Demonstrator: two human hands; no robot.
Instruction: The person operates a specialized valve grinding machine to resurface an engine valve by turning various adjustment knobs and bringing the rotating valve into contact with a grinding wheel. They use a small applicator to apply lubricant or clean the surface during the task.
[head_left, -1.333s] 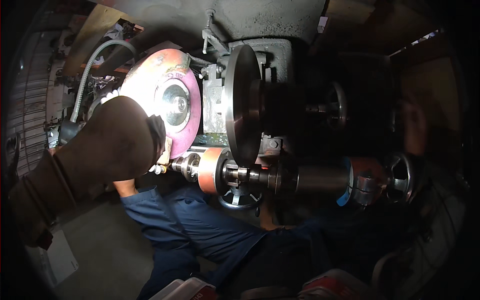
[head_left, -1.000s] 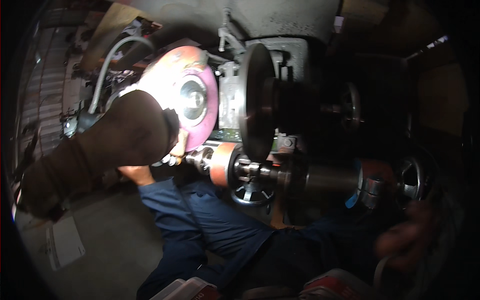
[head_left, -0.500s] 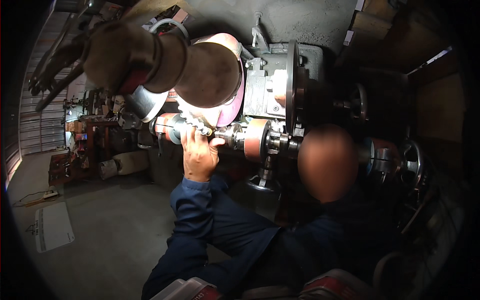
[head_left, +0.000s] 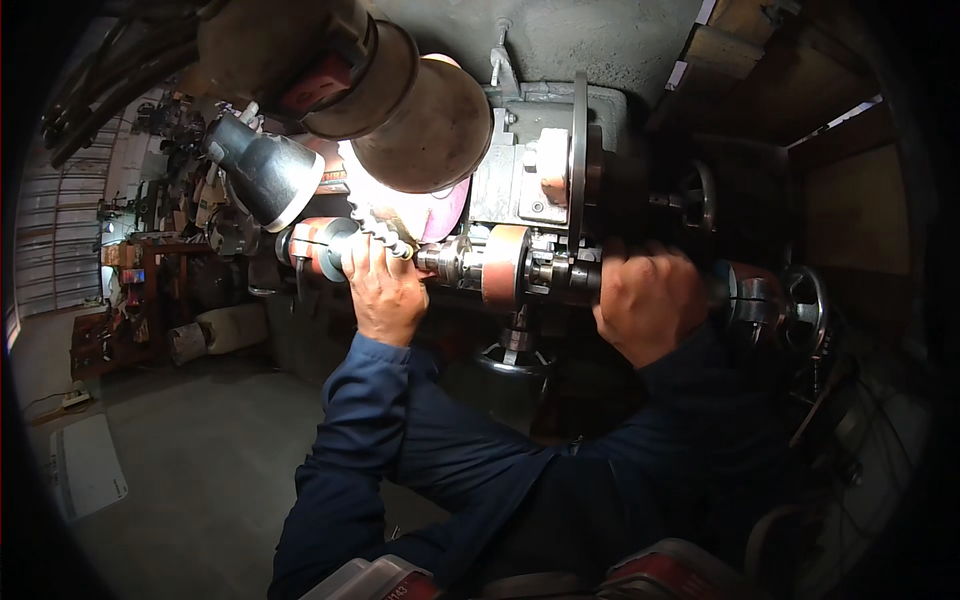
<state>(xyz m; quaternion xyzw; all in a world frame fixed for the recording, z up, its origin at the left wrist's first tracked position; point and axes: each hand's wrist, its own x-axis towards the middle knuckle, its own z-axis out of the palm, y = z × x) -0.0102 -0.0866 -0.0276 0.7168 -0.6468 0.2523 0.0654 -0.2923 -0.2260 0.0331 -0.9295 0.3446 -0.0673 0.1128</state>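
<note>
A metal shaft (head_left: 450,258) with stepped collars lies across the front of a grinding machine. My left hand (head_left: 385,298) is closed round its left end, beside a grey round plate (head_left: 342,250). Just above those fingers hangs a segmented coolant hose (head_left: 368,222), in front of a brightly lit pink grinding wheel (head_left: 449,211). Midway along the shaft is a reddish-brown cylindrical fixture (head_left: 503,266). Further right, my right hand (head_left: 652,303) is curled in a fist-like grip and slightly smeared by motion; what it holds is hidden under the fingers.
A large brown lamp shade (head_left: 425,135) overhangs the upper left, and a black lamp (head_left: 265,170) stands beside it. Handwheels sit below the fixture (head_left: 515,358) and at the far right (head_left: 803,308). A tall metal disc (head_left: 579,160) rises behind the shaft. Cluttered shelves (head_left: 150,215) are at left.
The whole view has shifted, so the lamp shade appears higher and the black lamp shows more. My right hand, strongly blurred before, is clearer. My left hand keeps its place at the shaft.
</note>
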